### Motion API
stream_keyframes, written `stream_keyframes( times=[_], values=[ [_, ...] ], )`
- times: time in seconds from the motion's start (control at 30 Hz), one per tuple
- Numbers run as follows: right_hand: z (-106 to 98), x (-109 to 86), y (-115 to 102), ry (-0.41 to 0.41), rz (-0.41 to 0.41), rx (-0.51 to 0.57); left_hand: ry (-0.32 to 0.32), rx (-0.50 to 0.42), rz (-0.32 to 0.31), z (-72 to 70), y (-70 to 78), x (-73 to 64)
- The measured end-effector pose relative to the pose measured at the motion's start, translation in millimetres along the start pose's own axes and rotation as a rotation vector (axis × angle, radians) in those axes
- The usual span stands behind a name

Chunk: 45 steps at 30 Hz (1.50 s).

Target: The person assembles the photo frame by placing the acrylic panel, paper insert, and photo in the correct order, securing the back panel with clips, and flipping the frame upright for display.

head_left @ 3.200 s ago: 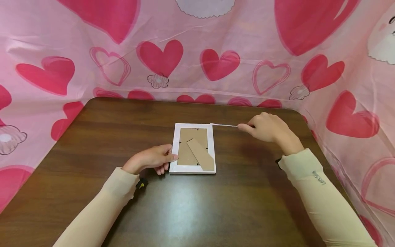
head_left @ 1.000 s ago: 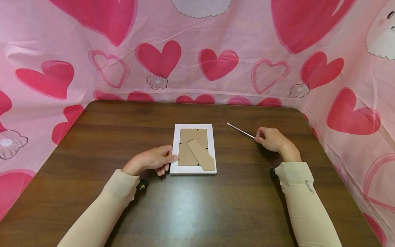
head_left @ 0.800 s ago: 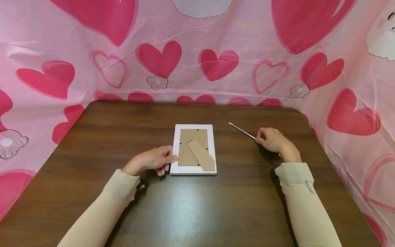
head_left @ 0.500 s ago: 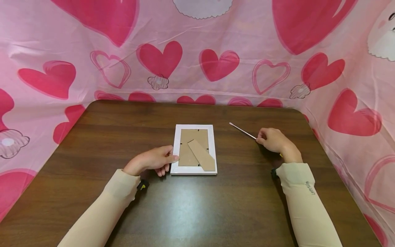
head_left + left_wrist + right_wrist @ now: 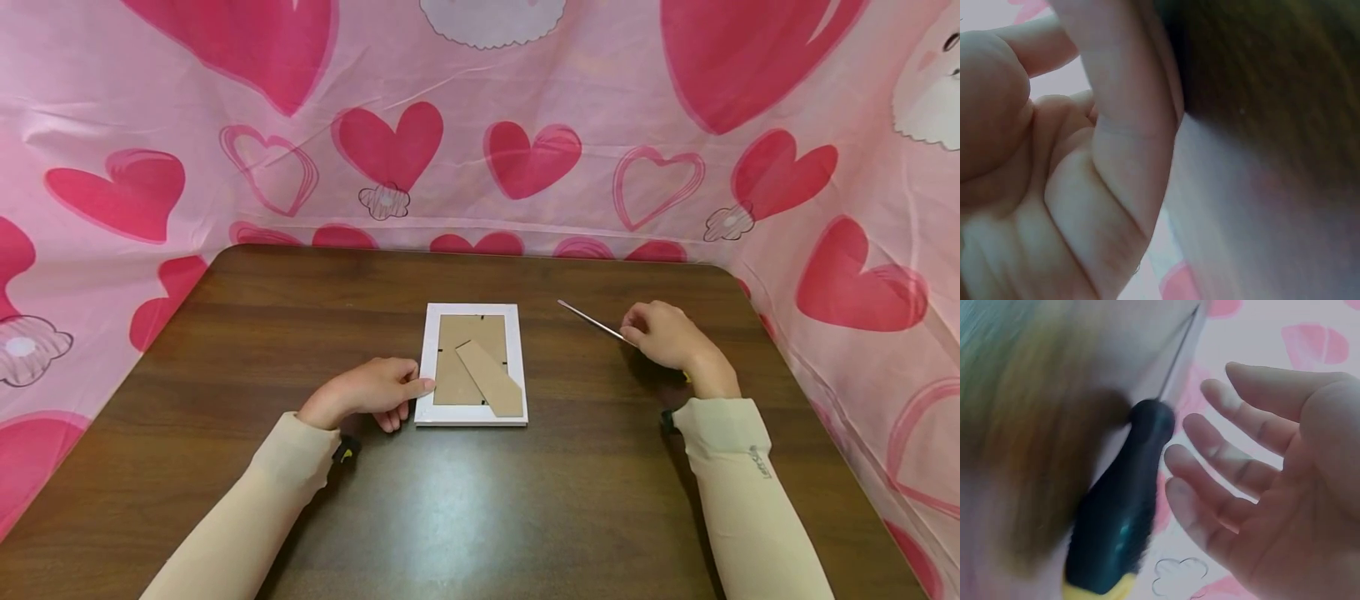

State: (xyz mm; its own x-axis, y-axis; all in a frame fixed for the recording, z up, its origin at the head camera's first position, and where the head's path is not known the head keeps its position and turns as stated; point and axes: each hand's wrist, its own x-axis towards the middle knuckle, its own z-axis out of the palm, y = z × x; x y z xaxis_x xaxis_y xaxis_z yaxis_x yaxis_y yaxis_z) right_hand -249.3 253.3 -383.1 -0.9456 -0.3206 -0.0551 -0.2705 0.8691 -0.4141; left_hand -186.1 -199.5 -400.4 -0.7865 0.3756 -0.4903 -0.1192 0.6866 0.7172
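A white photo frame (image 5: 512,367) lies face down on the table, its brown backing board (image 5: 453,367) and stand leg (image 5: 491,379) facing up. Small black tabs sit along the backing's edges. At the frame's lower left edge my left hand (image 5: 367,390) holds it, thumb on top of the border. A screwdriver with a black and yellow handle (image 5: 1116,512) lies on the table to the right, its thin shaft (image 5: 592,320) pointing toward the back left. My right hand (image 5: 667,337) is just over the handle, fingers spread and apart from it in the right wrist view.
The dark wooden table (image 5: 465,517) has rounded back corners. A pink cloth (image 5: 457,75) with hearts hangs behind it and along both sides. Both forearms wear cream sleeves (image 5: 738,467).
The screwdriver went from the frame's top right corner to the table on the right. My right hand has just let go and risen slightly. My left hand stays at the frame.
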Motion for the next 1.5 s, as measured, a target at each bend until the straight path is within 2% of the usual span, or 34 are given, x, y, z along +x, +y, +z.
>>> stream_keyframes(
  times=[0.13,0.3,0.53,0.73,0.9,1.1,1.27,1.4,1.5],
  values=[
    [-1,0.4,-14,0.065,-0.049,0.033,0.009,0.010,-0.004,0.9,2.6,-2.4],
    [-2,2.1,-37,0.113,-0.096,0.133,0.039,0.025,-0.022,3.4,7.0,-6.1],
    [-1,-1.0,-66,0.148,-0.089,0.276,0.080,0.045,-0.001,9.4,10.2,-7.3],
    [8,-0.1,-83,0.095,-0.053,0.403,0.090,0.053,0.010,10.6,10.9,-5.6],
    [14,1.0,-90,0.013,-0.021,0.527,0.113,0.059,0.052,6.5,9.4,-6.2],
    [16,0.5,-94,-0.043,-0.009,0.644,0.138,0.006,0.099,0.8,8.0,-5.2],
    [18,1.9,-94,-0.067,-0.009,0.705,0.161,-0.038,0.124,-2.1,4.8,-0.6],
    [20,3.2,-95,-0.072,-0.007,0.731,0.197,-0.063,0.122,-5.9,4.0,1.1],
    [22,4.2,-95,-0.069,-0.003,0.737,0.209,-0.115,0.115,-8.3,4.0,1.7]
  ],
)
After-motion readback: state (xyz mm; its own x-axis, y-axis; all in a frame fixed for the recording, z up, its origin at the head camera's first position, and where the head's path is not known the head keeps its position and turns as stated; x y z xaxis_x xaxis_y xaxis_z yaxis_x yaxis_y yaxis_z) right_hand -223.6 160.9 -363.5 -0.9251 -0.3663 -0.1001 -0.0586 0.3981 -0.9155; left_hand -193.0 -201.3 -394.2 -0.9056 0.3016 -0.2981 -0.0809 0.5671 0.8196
